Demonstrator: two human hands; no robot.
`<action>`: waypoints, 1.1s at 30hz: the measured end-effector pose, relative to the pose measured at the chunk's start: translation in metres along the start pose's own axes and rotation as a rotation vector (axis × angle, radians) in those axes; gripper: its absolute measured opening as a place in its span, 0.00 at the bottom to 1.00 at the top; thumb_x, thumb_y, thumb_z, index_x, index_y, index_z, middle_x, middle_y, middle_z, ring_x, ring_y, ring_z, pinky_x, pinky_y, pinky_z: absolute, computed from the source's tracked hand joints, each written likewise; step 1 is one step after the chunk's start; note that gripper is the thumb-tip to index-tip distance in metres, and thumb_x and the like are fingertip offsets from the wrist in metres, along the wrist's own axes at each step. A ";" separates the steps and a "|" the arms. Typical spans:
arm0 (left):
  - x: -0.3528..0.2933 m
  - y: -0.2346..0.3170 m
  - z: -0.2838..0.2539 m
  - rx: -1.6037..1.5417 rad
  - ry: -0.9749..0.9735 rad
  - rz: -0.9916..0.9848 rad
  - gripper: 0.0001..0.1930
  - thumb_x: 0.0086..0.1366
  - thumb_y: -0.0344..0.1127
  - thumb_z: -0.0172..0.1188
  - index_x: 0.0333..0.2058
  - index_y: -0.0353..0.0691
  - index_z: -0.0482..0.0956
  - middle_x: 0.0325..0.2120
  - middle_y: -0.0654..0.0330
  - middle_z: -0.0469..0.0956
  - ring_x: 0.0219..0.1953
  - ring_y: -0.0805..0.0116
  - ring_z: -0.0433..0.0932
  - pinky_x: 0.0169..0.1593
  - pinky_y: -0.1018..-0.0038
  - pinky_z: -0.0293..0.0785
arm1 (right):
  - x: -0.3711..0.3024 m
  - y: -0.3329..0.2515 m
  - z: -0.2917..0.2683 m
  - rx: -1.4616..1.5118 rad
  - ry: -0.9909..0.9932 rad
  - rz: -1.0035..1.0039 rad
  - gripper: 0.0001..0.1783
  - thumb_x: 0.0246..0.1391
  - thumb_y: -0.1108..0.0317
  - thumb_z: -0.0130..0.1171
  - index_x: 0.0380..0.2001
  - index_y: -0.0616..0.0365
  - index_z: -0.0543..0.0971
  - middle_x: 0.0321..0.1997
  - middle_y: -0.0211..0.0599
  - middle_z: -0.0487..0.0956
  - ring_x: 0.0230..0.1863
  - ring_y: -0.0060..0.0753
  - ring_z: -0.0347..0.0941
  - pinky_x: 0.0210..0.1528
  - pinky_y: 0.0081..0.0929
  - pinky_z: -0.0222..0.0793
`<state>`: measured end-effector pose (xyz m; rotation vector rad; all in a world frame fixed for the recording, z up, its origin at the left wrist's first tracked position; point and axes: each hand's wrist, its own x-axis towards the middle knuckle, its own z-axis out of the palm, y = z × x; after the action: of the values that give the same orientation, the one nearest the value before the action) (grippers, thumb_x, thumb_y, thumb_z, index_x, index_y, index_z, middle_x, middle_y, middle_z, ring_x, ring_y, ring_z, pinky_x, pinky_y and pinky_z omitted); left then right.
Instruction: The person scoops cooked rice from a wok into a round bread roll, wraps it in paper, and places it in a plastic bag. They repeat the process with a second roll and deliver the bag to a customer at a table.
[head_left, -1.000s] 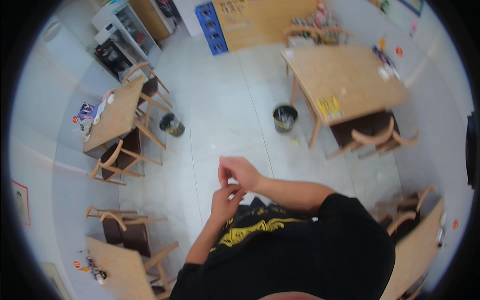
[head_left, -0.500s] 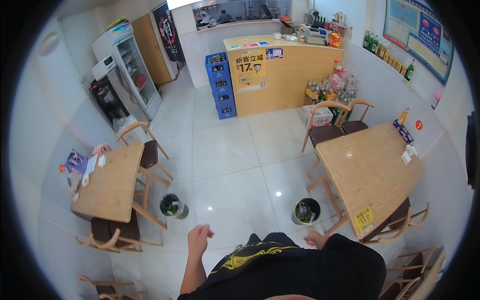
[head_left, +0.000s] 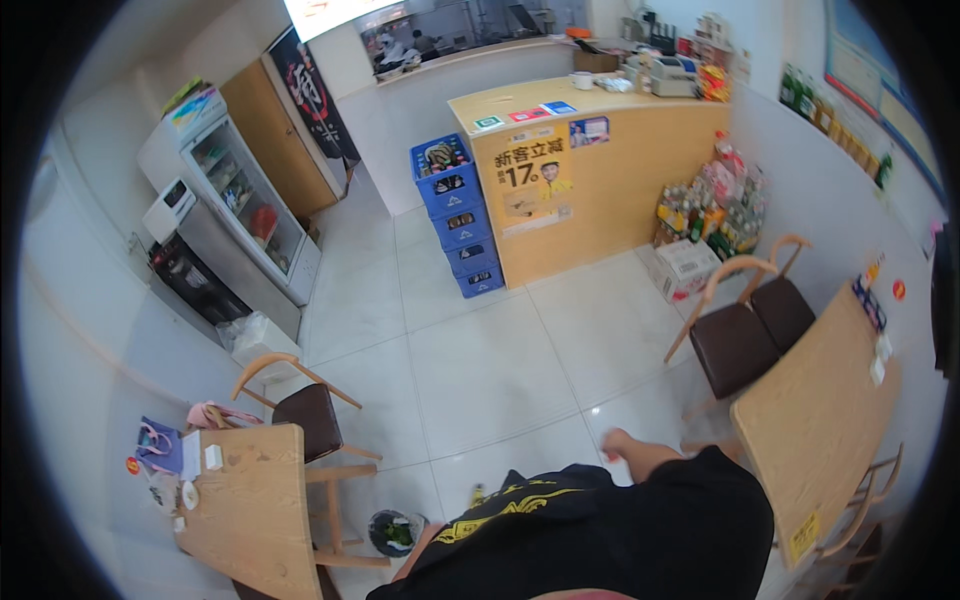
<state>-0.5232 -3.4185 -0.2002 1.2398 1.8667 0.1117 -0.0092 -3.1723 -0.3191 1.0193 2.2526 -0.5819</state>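
Note:
My right hand (head_left: 622, 447) is out to the right in front of my black shirt (head_left: 590, 530), its fingers curled closed. Whatever it may hold is hidden. Low on the left, my left forearm (head_left: 416, 556) shows beside the shirt, and its fingers are out of sight. Close to that arm stands a round dark bin (head_left: 396, 533) on the floor with green leaves and a clear bag inside. A small yellow-and-dark patch (head_left: 477, 494) shows past the shirt hem; I cannot tell what it is.
A wooden table (head_left: 250, 500) with a chair (head_left: 308, 420) stands left, another table (head_left: 820, 420) with chairs (head_left: 735, 345) right. Ahead are stacked blue crates (head_left: 460, 230), a wooden counter (head_left: 610, 200), a white carton (head_left: 685, 268), bottles (head_left: 725, 215) and a glass-door fridge (head_left: 240, 200).
The counter and crates look nearer, and the tables have slid lower in view. The right-hand bin has gone from sight. My left hand has dropped back by the shirt; my right has swung forward.

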 end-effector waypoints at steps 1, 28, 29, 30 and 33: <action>0.009 -0.020 0.002 -0.091 -0.021 -0.133 0.13 0.64 0.39 0.53 0.29 0.36 0.80 0.25 0.55 0.80 0.27 0.62 0.79 0.36 0.63 0.77 | 0.040 -0.007 -0.074 0.057 0.141 -0.078 0.08 0.41 0.66 0.64 0.29 0.53 0.85 0.26 0.39 0.83 0.28 0.39 0.81 0.36 0.39 0.77; 0.700 0.018 -0.704 -0.885 0.478 -0.155 0.11 0.62 0.39 0.60 0.34 0.38 0.82 0.27 0.59 0.82 0.28 0.70 0.81 0.32 0.73 0.77 | 0.667 0.043 -0.605 0.084 0.081 -0.261 0.08 0.47 0.67 0.59 0.20 0.57 0.81 0.24 0.40 0.81 0.27 0.38 0.79 0.33 0.41 0.75; 0.712 0.012 -0.706 -0.856 0.417 -0.226 0.11 0.59 0.40 0.60 0.31 0.38 0.83 0.24 0.59 0.82 0.26 0.70 0.80 0.31 0.71 0.77 | 0.703 0.042 -0.649 0.029 0.168 -0.319 0.08 0.47 0.67 0.59 0.19 0.58 0.80 0.23 0.41 0.81 0.27 0.39 0.79 0.33 0.41 0.75; 0.720 0.004 -0.702 -0.871 0.392 -0.287 0.10 0.58 0.40 0.61 0.27 0.40 0.82 0.21 0.59 0.81 0.22 0.69 0.79 0.27 0.70 0.76 | 0.738 0.038 -0.695 0.032 0.208 -0.315 0.09 0.48 0.68 0.59 0.18 0.59 0.80 0.23 0.41 0.81 0.26 0.39 0.79 0.32 0.42 0.75; 0.731 -0.037 -0.689 -0.525 0.084 -0.485 0.12 0.58 0.41 0.60 0.24 0.38 0.82 0.18 0.56 0.79 0.17 0.68 0.76 0.24 0.68 0.74 | 0.828 0.021 -0.847 1.269 0.067 0.089 0.09 0.55 0.69 0.53 0.27 0.64 0.78 0.26 0.45 0.79 0.22 0.42 0.78 0.21 0.37 0.74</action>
<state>-1.1211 -2.6116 -0.2349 0.4206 1.9854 0.3653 -0.7154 -2.2229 -0.2588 1.6584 1.7181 -2.0616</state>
